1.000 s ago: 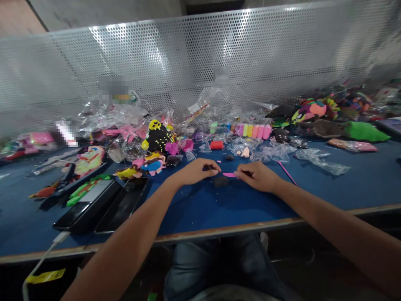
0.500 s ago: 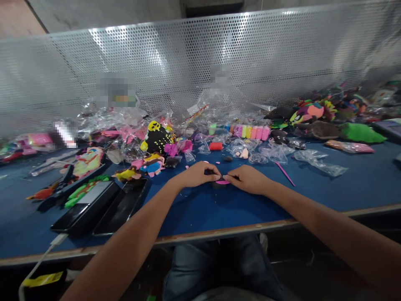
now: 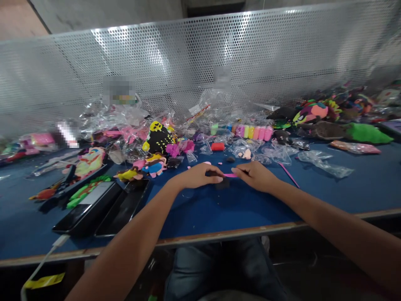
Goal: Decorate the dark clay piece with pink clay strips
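Note:
A thin strip of bright pink modelling clay (image 3: pixel 231 175) stretches between my two hands, over the blue tabletop. My left hand (image 3: pixel 202 175) pinches its left end between thumb and fingertips. At the other end, the thumb and fingers of my right hand (image 3: pixel 257 176) are closed on the strip. Below it is a dark patch (image 3: pixel 223 184), and I cannot tell whether it is a flat piece or a shadow. Just beyond my hands lie a small black lump (image 3: pixel 230 159) and a few tiny pink bits. A slim pink stick (image 3: pixel 288 174) lies right of my right hand.
Behind my hands are a red clay roll (image 3: pixel 217 146), a row of coloured clay packs (image 3: pixel 254 132) and crumpled clear bags (image 3: pixel 326 163). A black figure with yellow spots (image 3: pixel 157 140) stands left of centre. Phones (image 3: pixel 123 209) lie at left, before a perforated metal screen (image 3: pixel 194 62).
The pink strip has come up from the dark patch and now spans the gap between my hands. My right hand has shifted slightly right. The view has moved a little.

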Demonstrator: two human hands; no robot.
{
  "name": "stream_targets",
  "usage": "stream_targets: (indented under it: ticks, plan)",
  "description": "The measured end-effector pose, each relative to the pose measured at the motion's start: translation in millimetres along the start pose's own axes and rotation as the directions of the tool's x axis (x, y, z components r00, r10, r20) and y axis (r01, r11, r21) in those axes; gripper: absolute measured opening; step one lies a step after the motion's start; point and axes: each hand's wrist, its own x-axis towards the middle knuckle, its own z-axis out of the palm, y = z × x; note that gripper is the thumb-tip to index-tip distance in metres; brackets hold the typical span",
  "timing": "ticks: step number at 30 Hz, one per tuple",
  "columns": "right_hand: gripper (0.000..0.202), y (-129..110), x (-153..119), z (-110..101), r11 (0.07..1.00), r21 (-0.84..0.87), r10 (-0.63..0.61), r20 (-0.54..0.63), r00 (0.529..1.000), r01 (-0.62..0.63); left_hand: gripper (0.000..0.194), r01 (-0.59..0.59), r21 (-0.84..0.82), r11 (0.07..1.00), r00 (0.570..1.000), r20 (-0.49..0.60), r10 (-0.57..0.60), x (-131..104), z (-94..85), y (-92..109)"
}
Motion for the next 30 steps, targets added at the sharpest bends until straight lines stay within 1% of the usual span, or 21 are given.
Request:
stream_targets:
  ticks: [2,5,9,12,15,18,20,23,26,30]
  plan:
    - [0.043,2.6,-5.2,-1.5,1.0,-0.008,-0.015,0.037,0.999,0.015,0.033,-0.005,0.013,1.0,1.0,0.007,0.005,-0.5,0.2,-0.8]
    - [0.037,4.3,-10.2,-3.0,0.997,-0.043,-0.061,0.075,0.995,0.064,0.03,-0.044,-0.003,0.999,0.999,-0.031,0.044,1.6,2.3,-4.7]
    - [0.029,4.8,-11.8,-3.4,0.99,-0.101,-0.093,0.054,0.994,0.098,0.031,-0.045,-0.022,0.999,0.997,-0.065,0.043,5.2,4.6,-9.5]
    - [0.026,5.3,-11.2,-2.2,0.983,-0.164,-0.081,0.036,0.996,0.086,0.037,-0.043,-0.018,0.999,0.996,-0.079,0.041,6.4,5.2,-12.3]
    - [0.027,5.8,-10.3,-0.6,0.982,-0.179,-0.05,0.019,0.999,0.053,0.036,-0.048,-0.012,0.999,0.993,-0.108,0.046,6.5,5.4,-13.0]
    - [0.028,5.2,-9.1,1.0,0.985,-0.174,-0.004,0.002,1.0,0.005,0.034,-0.028,0.034,0.999,0.991,-0.132,0.033,5.3,4.3,-11.0]
    - [0.029,3.9,-8.2,2.0,0.984,-0.174,0.027,0.001,1.0,-0.027,0.033,-0.007,0.065,0.998,0.992,-0.126,0.015,3.6,2.5,-9.7]
    - [0.03,-0.3,-7.1,2.5,0.983,-0.177,0.05,-0.001,0.999,-0.049,0.034,0.017,0.066,0.998,0.996,-0.092,-0.011,0.2,-0.6,-9.6]
    - [0.029,-7.8,-7.7,0.6,0.98,-0.174,0.098,-0.011,0.995,-0.098,0.041,0.023,0.075,0.997,0.997,-0.073,-0.018,-2.5,-1.9,-9.7]
    - [0.028,-17.9,-11.1,-0.9,0.968,-0.1,0.227,-0.033,0.973,-0.229,0.055,0.072,0.133,0.989,0.995,-0.077,-0.062,-2.7,0.3,-4.7]
